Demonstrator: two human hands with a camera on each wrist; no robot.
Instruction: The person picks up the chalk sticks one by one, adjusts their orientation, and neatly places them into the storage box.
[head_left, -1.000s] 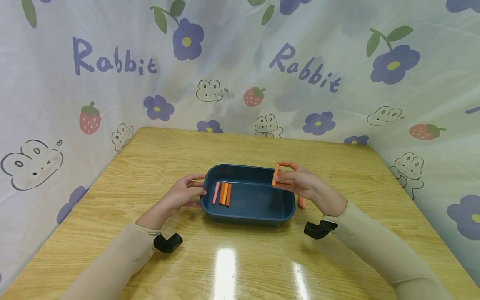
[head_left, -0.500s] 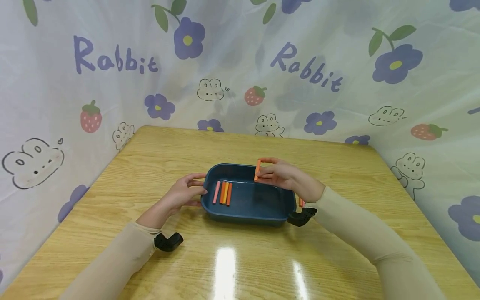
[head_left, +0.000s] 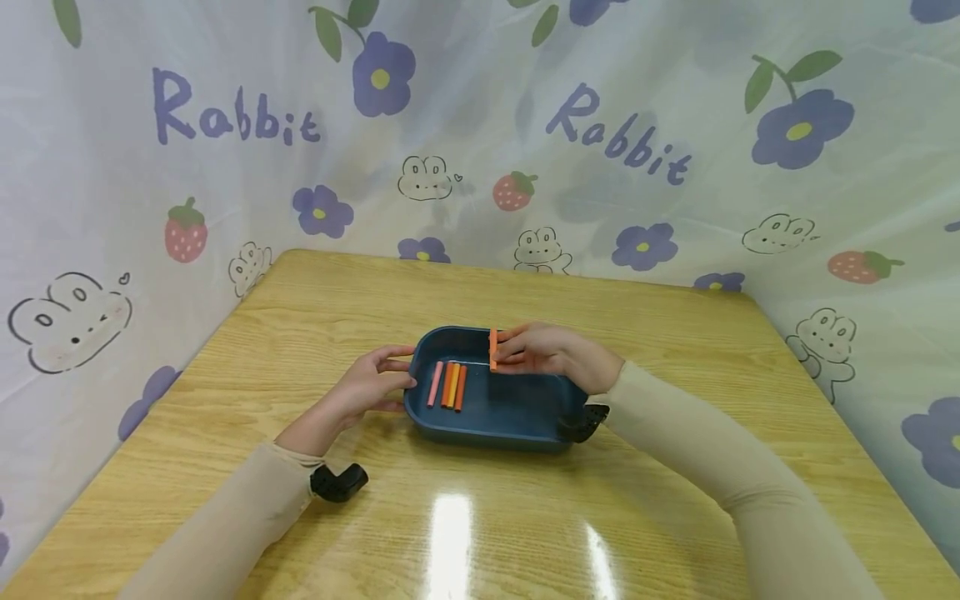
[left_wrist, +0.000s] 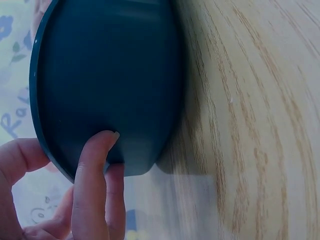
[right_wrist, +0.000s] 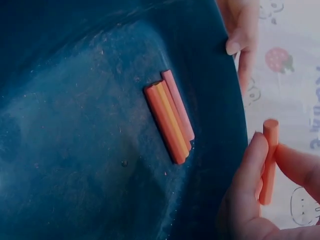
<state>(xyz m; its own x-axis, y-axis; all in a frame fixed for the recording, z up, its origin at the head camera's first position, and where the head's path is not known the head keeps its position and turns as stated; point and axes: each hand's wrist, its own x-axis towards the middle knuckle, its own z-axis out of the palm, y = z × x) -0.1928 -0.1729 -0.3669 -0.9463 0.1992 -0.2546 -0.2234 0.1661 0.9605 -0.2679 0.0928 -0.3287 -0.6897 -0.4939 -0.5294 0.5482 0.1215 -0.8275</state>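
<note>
A dark blue rectangular tub (head_left: pixel 517 433) stands on the table. My left hand (head_left: pixel 367 383) holds its left end; in the left wrist view a finger (left_wrist: pixel 95 175) lies against the outer wall. My right hand (head_left: pixel 543 348) pinches an orange chalk stick (head_left: pixel 492 350) between thumb and fingers, at the tub's back side. The right wrist view shows that stick (right_wrist: pixel 269 165) gripped near its middle. Inside the tub, at the left, lie a pink chalk stick (head_left: pixel 435 384) and a close row of orange and yellow chalk sticks (head_left: pixel 454 387).
The wooden table (head_left: pixel 360 300) reaches back to a hanging printed cloth (head_left: pixel 480 125). A black wrist mount (head_left: pixel 585 423) on the right sleeve overlaps the tub's right front corner; another mount (head_left: pixel 339 482) sits at the left wrist.
My right hand has moved left across the tub with the orange chalk stick, and lowered slightly. The chalk seen earlier right of the tub is now hidden. My left hand stays put.
</note>
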